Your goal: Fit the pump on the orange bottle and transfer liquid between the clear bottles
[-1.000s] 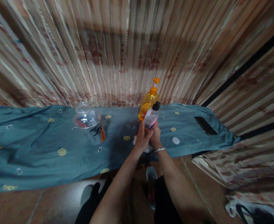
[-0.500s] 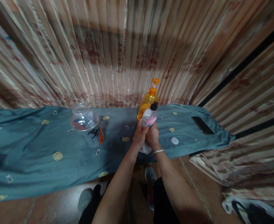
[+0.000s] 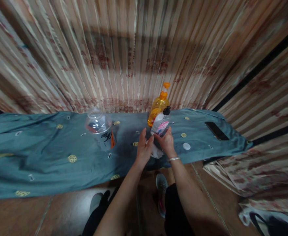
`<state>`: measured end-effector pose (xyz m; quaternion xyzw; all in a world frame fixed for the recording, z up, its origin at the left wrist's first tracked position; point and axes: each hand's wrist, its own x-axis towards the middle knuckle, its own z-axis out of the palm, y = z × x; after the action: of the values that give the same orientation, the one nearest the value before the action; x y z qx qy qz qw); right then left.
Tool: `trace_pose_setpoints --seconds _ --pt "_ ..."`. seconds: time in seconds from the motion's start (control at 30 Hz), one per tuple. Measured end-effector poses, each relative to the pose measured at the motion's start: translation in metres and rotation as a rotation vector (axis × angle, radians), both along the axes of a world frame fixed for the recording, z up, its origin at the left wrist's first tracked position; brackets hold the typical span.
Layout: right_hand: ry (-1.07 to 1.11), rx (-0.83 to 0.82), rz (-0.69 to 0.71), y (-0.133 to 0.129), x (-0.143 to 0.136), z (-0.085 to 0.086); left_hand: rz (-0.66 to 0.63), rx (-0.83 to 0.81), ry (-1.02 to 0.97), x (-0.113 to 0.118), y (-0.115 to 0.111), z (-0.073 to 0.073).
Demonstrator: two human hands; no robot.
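Observation:
A clear pump bottle with a black top and a pink label stands tilted in view at the middle of the cloth-covered table. My right hand grips its lower part, thumb on the near side and fingers round the right. To its left, my left hand is open, fingers apart, beside the bottle with nothing in it. Behind the clear bottle stands a yellow bottle with an orange pump. A crumpled white piece, cloth or tissue, lies below and between my hands, partly hidden.
On the left of the teal tablecloth stands a large clear plastic jar without a visible lid. At the right lie a white round disc and a black phone. A pleated curtain hangs behind the table.
My left hand has let go of the clear bottle and moved slightly left, its fingers now spread. My right hand stays at the bottle. The whole view has shifted a little.

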<state>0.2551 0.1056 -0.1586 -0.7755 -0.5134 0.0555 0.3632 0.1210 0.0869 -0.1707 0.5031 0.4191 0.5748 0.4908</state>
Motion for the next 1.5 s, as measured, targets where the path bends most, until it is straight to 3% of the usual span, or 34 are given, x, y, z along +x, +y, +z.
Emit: trace_pose_setpoints --seconds 0.1,0.33,0.43,0.5,0.57,0.63,0.73,0.87,1.0,1.07,1.17,1.27,1.33,1.5 --pt "-0.129 0.023 -0.020 -0.022 0.023 0.008 0.060 0.064 0.055 -0.038 -0.029 0.018" --pt "-0.346 -0.236 -0.159 -0.078 0.077 0.035 0.234 0.252 0.198 -0.129 -0.071 0.068" --pt "-0.401 -0.370 -0.122 -0.091 0.084 0.033 0.408 0.448 0.458 -0.165 -0.081 0.080" --pt "-0.403 -0.385 -0.058 -0.096 0.083 0.029 0.505 0.570 0.597 -0.187 -0.086 0.082" --pt "-0.405 -0.372 -0.023 -0.099 0.081 0.027 0.612 0.583 0.651 -0.206 -0.086 0.079" --pt "-0.404 -0.351 -0.018 -0.102 0.079 0.028 0.635 0.511 0.626 -0.220 -0.082 0.072" --pt "-0.393 -0.321 -0.040 -0.106 0.071 0.039 0.584 0.273 0.458 -0.232 -0.070 0.059" --pt "-0.335 -0.256 -0.003 -0.105 0.028 0.065 0.526 0.169 0.339 -0.233 -0.055 0.052" --pt "0.122 -0.016 0.555 -0.085 -0.059 0.110 0.484 0.176 0.282 -0.229 -0.040 0.055" --pt "0.207 0.069 0.764 -0.067 -0.105 0.141 0.464 0.182 0.251 -0.227 -0.033 0.057" --pt "0.032 0.118 0.955 -0.039 -0.163 0.188 0.431 0.192 0.215 -0.225 -0.023 0.059" --pt "-0.274 0.107 1.077 -0.018 -0.202 0.222 0.389 0.199 0.190 -0.225 -0.017 0.059" --pt "-0.425 0.073 1.133 -0.009 -0.218 0.232 0.369 0.200 0.180 -0.227 -0.015 0.056" --pt "-0.661 0.002 1.264 0.000 -0.234 0.239 0.345 0.218 0.183 -0.234 -0.011 0.050"
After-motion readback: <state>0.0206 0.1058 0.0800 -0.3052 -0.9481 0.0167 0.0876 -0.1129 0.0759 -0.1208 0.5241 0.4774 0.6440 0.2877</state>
